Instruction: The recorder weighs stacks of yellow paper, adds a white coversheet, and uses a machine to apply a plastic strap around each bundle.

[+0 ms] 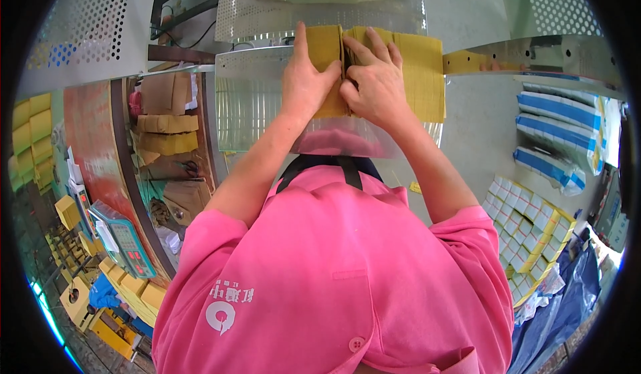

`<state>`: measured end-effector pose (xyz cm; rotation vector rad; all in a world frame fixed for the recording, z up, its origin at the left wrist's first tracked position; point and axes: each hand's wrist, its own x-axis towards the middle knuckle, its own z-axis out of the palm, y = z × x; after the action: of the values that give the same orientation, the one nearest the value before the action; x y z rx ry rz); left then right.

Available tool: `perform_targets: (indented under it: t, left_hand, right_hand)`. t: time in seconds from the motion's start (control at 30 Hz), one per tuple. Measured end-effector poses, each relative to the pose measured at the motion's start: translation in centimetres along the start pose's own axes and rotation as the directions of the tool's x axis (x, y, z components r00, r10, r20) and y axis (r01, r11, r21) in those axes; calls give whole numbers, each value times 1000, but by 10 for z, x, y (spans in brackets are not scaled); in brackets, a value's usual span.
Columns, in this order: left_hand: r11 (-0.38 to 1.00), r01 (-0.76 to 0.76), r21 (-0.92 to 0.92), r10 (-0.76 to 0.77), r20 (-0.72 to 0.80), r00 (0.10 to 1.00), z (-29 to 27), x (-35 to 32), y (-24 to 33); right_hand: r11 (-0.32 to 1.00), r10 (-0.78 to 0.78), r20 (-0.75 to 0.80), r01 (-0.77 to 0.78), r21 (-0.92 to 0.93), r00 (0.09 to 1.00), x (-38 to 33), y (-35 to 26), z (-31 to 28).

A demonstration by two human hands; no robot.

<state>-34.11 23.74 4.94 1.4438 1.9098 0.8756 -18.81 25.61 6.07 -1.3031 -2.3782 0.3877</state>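
A long row of yellow-brown paper sheets point(419, 73), packed in blocks, lies across a shiny metal tray point(247, 100) in front of me. A dark narrow gap splits the row near its middle. My left hand point(308, 83) grips the left block point(323, 43), its index finger stretched along the outer edge and its thumb bent in over the paper. Close by, my right hand point(379, 83) has its index finger and thumb at the gap, holding the edge of the right block, with its other fingers lying over the top. The fingertips in the gap are partly hidden.
A perforated metal panel point(234, 17) rises beyond the tray, and a metal bar point(534, 57) runs right. At left, a wooden bench point(100, 147) stands near brown paper bundles point(167, 133) and a teal digital scale point(127, 240). Blue-and-white packs point(557, 127) and a block stack point(524, 220) sit right.
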Motion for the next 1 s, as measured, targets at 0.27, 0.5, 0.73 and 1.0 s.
perform_targets:
  t: [0.27, 0.5, 0.73, 1.0]
  left_hand:
    - [999, 24, -42, -23, 8, 1000, 5, 0, -5]
    - [978, 120, -170, -116, 35, 993, -1, 0, 8]
    - [997, -63, 39, 65, -34, 997, 9, 1, 0]
    - [994, -52, -93, 55, 28, 998, 8, -3, -8]
  right_hand:
    - [1000, -20, 14, 20, 8, 1000, 0, 3, -5]
    - [995, -8, -139, 22, 94, 990, -7, 25, -31]
    - [995, -29, -131, 41, 90, 991, -7, 27, -25]
    - [999, -22, -149, 26, 26, 989, 4, 27, -7]
